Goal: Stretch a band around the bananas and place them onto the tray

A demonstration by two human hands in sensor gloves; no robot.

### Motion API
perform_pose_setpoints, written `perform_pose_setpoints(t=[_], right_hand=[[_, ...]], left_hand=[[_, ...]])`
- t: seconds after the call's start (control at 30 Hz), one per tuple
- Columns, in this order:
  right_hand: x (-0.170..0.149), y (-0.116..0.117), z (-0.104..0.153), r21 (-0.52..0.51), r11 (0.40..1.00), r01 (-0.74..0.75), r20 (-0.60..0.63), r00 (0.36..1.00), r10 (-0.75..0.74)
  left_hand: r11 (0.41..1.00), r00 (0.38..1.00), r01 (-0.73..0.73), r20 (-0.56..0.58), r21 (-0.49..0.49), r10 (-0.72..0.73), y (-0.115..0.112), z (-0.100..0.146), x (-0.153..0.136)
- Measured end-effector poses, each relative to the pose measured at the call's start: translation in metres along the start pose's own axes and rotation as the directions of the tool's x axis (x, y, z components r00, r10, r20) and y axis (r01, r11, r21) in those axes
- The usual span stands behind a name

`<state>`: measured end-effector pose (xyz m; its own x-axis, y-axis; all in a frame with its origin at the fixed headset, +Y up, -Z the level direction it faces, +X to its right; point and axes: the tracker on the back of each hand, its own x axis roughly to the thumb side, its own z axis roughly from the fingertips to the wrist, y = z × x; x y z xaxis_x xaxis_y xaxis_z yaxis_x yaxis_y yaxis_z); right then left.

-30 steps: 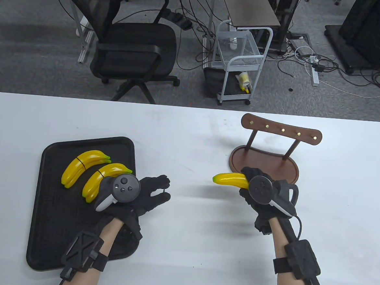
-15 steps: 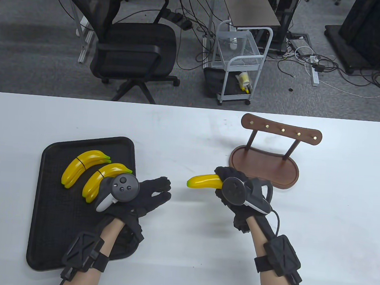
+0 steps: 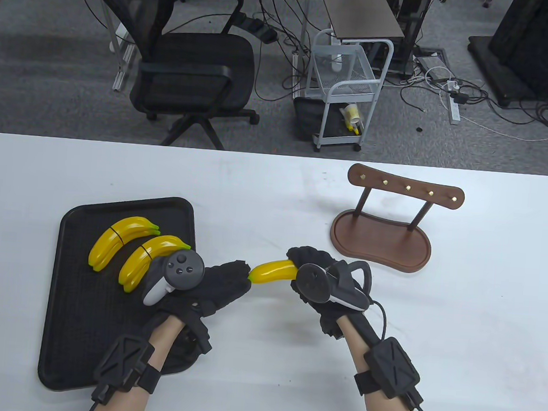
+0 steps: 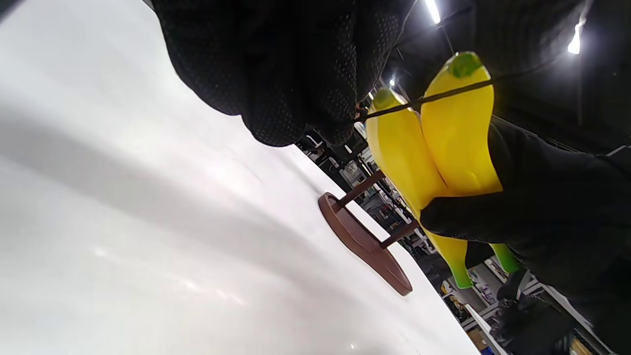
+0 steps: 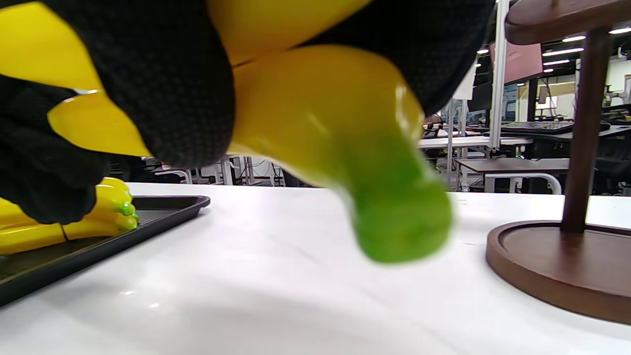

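My right hand (image 3: pixel 313 278) grips a pair of yellow bananas (image 3: pixel 273 271) by the stem half and holds them above the table, tips pointing left. My left hand (image 3: pixel 224 282) meets those tips. In the left wrist view its fingertips (image 4: pixel 315 118) pinch a thin black band (image 4: pixel 429 97) stretched across the green tips of the bananas (image 4: pixel 443 143). Two banded banana bunches (image 3: pixel 121 239) (image 3: pixel 150 258) lie on the black tray (image 3: pixel 73 323) at the left. The right wrist view shows the bananas' green stem (image 5: pixel 399 222) under my fingers.
A brown wooden hook stand (image 3: pixel 382 234) sits on the table right of centre, behind my right hand. Beyond the table's far edge stand an office chair (image 3: pixel 190 63) and a white wire cart (image 3: pixel 345 93) on the cable-strewn floor.
My right hand carried the bananas leftward and toward me, away from the wooden stand, until their tips reached my left hand. My left hand's fingers closed together around the band at the tips.
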<state>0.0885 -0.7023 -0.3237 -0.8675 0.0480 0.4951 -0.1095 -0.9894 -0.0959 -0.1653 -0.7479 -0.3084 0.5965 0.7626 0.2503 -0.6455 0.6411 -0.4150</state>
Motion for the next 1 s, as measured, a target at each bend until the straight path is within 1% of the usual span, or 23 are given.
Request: perform_pose_setpoints(t=[0.1, 0.57, 0.73, 0.9, 1.0], right_hand=[[0.006, 0.0, 0.0, -0.005, 1.0, -0.015, 0.016, 1.0, 0.015], [0.019, 0.003, 0.001, -0.036, 0.998, 0.043, 0.059, 0.997, -0.041], [0.027, 0.004, 0.003, -0.045, 0.997, 0.068, 0.075, 0.995, -0.065], [0.04, 0.004, 0.004, -0.058, 0.998, 0.004, 0.114, 0.993, 0.002], [0.044, 0.004, 0.005, -0.061, 0.998, 0.004, 0.121, 0.993, 0.004]], left_hand=[[1.0, 1.0, 0.001, -0.001, -0.006, -0.001, -0.002, -0.001, 0.0], [0.985, 0.986, -0.164, -0.003, -0.06, 0.164, -0.004, -0.002, -0.003], [0.984, 0.985, -0.168, 0.014, -0.066, 0.17, -0.002, -0.001, -0.004], [0.984, 0.988, -0.152, 0.009, -0.09, 0.153, -0.005, -0.002, -0.003], [0.982, 0.987, -0.16, 0.009, -0.097, 0.162, -0.005, -0.002, -0.004]])
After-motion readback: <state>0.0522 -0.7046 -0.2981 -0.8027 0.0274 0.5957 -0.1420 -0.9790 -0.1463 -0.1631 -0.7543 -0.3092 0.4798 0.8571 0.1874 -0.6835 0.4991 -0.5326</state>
